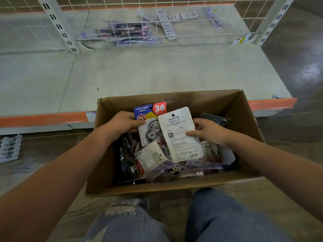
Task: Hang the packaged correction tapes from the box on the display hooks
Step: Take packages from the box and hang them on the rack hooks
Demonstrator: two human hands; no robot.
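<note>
An open cardboard box [244, 119] sits on the floor in front of my knees, holding several packaged correction tapes. My left hand [120, 123] grips a blue and red pack marked 36 [150, 110] by its left edge, face up. My right hand [208, 131] pinches a white pack [180, 135] by its right edge, its printed back showing. Both packs are held just above the box's contents. A purple panda pack [167, 170] lies near the box's front wall. No display hooks show clearly.
A low pale shelf [157, 70] with an orange front strip [43, 119] lies beyond the box. Behind it stands a white wire grid panel [157, 18], with purple packs [125, 32] lying past it. A small white rack [10, 147] lies on the floor at left.
</note>
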